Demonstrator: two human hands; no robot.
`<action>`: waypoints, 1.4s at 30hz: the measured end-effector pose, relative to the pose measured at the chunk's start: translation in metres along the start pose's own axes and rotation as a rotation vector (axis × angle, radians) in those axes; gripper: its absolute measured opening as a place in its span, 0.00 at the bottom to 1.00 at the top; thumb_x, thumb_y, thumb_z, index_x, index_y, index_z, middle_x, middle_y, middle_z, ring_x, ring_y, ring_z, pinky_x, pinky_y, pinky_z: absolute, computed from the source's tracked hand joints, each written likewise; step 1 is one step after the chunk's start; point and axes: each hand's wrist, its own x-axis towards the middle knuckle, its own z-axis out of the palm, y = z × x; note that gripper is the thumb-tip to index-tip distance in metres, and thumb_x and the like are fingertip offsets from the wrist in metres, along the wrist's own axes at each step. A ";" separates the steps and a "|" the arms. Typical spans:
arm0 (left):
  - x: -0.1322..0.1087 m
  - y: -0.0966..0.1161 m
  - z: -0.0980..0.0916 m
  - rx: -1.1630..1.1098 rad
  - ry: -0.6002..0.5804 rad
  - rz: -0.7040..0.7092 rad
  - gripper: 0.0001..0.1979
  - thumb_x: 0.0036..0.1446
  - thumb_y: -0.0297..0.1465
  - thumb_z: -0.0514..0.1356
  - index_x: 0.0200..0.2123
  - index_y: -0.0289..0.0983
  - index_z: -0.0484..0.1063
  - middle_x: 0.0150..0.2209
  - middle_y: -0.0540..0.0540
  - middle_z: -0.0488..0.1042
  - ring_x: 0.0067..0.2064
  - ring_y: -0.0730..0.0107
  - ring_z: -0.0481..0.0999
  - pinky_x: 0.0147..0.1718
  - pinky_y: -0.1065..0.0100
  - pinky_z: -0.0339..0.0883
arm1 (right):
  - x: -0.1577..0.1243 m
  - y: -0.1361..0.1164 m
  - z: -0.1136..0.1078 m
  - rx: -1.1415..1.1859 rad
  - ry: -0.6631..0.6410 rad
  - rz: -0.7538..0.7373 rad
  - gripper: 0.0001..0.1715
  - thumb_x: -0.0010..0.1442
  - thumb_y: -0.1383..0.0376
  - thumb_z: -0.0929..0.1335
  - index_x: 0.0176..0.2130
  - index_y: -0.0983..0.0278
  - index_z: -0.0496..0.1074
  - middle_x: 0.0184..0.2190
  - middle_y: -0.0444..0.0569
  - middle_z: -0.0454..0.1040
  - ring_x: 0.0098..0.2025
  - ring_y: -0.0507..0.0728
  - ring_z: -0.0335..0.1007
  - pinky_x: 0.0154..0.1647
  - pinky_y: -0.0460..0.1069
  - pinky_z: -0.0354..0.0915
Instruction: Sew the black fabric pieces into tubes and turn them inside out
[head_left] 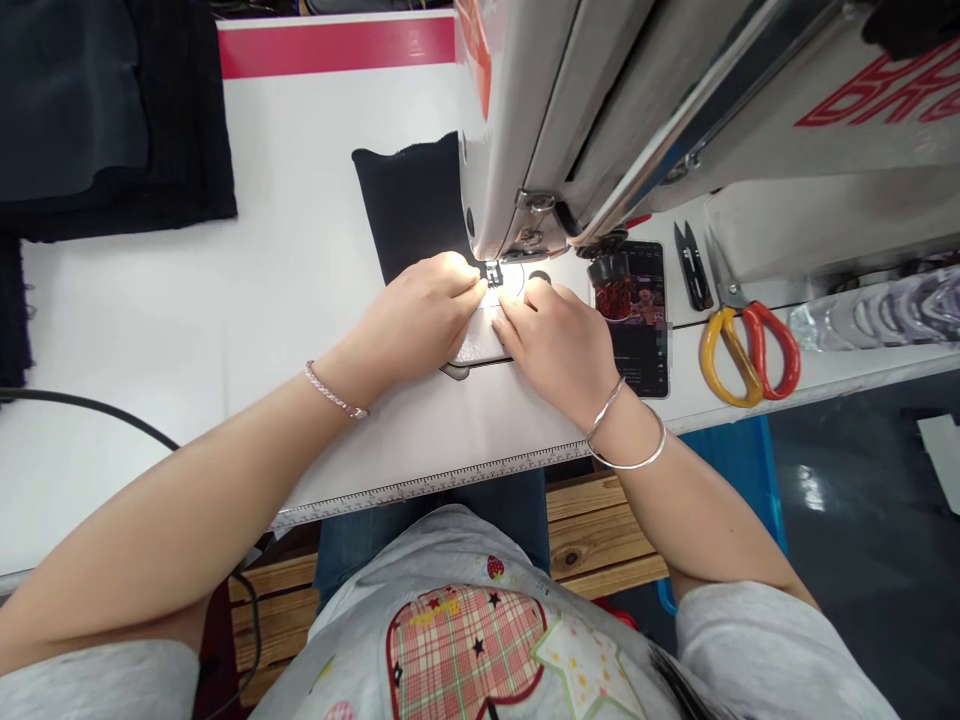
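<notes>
A piece of black fabric (414,205) lies flat on the white table, partly under the head of the sewing machine (517,130). My left hand (424,310) rests on the near edge of this fabric, its fingers bent and pressed together beside the lit presser foot (492,274). Just right of the foot, my right hand (559,340) has its fingers curled down at the needle plate (480,340). Whatever may be pinched under the right fingertips is hidden. The fingertips of both hands are close to each other.
Stacked dark fabric (187,130) sits at the left. Right of my hand lie a phone (645,350), black thread snips (694,265) and scissors with yellow and red handles (772,350). A measuring tape (450,478) runs along the table's front edge. A black cable (97,403) crosses the left side.
</notes>
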 end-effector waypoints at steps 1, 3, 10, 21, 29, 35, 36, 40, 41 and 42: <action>0.001 -0.001 0.000 0.010 -0.007 -0.001 0.14 0.60 0.22 0.44 0.28 0.37 0.66 0.29 0.45 0.65 0.32 0.63 0.63 0.33 0.60 0.59 | -0.002 -0.001 -0.001 -0.001 0.001 -0.004 0.17 0.69 0.62 0.58 0.42 0.66 0.73 0.35 0.52 0.70 0.36 0.59 0.63 0.30 0.51 0.52; 0.003 -0.003 0.000 0.022 -0.023 -0.004 0.13 0.59 0.21 0.45 0.28 0.37 0.65 0.29 0.45 0.65 0.32 0.64 0.62 0.32 0.61 0.58 | -0.008 -0.003 -0.005 0.000 0.008 -0.016 0.17 0.69 0.61 0.59 0.46 0.65 0.72 0.36 0.52 0.70 0.37 0.59 0.63 0.30 0.50 0.52; 0.004 -0.006 0.002 0.065 -0.024 -0.003 0.13 0.57 0.19 0.44 0.26 0.38 0.62 0.28 0.45 0.62 0.31 0.64 0.59 0.31 0.61 0.57 | -0.034 -0.016 -0.011 0.035 0.018 -0.050 0.22 0.69 0.60 0.60 0.56 0.66 0.69 0.33 0.52 0.70 0.36 0.58 0.61 0.29 0.51 0.54; 0.004 0.002 -0.006 0.033 -0.107 -0.061 0.12 0.61 0.20 0.43 0.30 0.39 0.60 0.34 0.43 0.65 0.35 0.62 0.56 0.35 0.59 0.60 | -0.056 -0.024 0.017 0.191 0.220 0.003 0.20 0.68 0.62 0.61 0.53 0.67 0.73 0.38 0.55 0.71 0.42 0.60 0.60 0.40 0.54 0.60; 0.002 0.002 -0.001 0.062 -0.065 -0.069 0.13 0.57 0.18 0.44 0.30 0.38 0.64 0.34 0.42 0.67 0.37 0.62 0.61 0.35 0.60 0.61 | -0.056 -0.023 0.019 0.205 0.245 0.021 0.19 0.67 0.62 0.61 0.52 0.67 0.73 0.38 0.54 0.71 0.42 0.60 0.60 0.42 0.54 0.61; 0.001 0.000 0.007 0.010 0.057 -0.070 0.15 0.54 0.18 0.44 0.30 0.37 0.68 0.32 0.42 0.67 0.36 0.59 0.63 0.33 0.58 0.59 | -0.056 -0.023 0.021 0.207 0.279 0.016 0.19 0.66 0.63 0.62 0.51 0.68 0.74 0.37 0.54 0.71 0.41 0.60 0.60 0.43 0.53 0.61; 0.002 0.000 0.008 0.003 0.061 -0.073 0.15 0.54 0.18 0.44 0.30 0.37 0.68 0.32 0.42 0.68 0.36 0.59 0.63 0.33 0.58 0.58 | -0.056 -0.023 0.021 0.209 0.278 0.018 0.19 0.66 0.63 0.62 0.51 0.68 0.74 0.37 0.54 0.71 0.41 0.60 0.60 0.43 0.54 0.61; 0.001 -0.001 0.009 0.004 0.078 -0.084 0.15 0.53 0.18 0.45 0.30 0.37 0.68 0.31 0.43 0.67 0.36 0.59 0.63 0.33 0.59 0.57 | -0.056 -0.024 0.021 0.209 0.281 0.029 0.18 0.66 0.63 0.61 0.50 0.67 0.74 0.37 0.54 0.71 0.41 0.60 0.61 0.44 0.54 0.61; 0.001 -0.001 0.009 0.011 0.080 -0.087 0.15 0.53 0.18 0.45 0.30 0.37 0.68 0.31 0.43 0.66 0.36 0.60 0.63 0.32 0.59 0.57 | -0.056 -0.024 0.021 0.207 0.287 0.031 0.18 0.66 0.63 0.61 0.49 0.67 0.74 0.37 0.54 0.71 0.41 0.60 0.61 0.44 0.54 0.62; 0.000 -0.001 0.009 0.020 0.080 -0.092 0.15 0.53 0.18 0.45 0.30 0.37 0.68 0.30 0.43 0.66 0.36 0.60 0.63 0.32 0.59 0.56 | -0.057 -0.024 0.021 0.207 0.294 0.031 0.18 0.66 0.63 0.61 0.49 0.67 0.74 0.37 0.54 0.71 0.41 0.60 0.61 0.44 0.54 0.62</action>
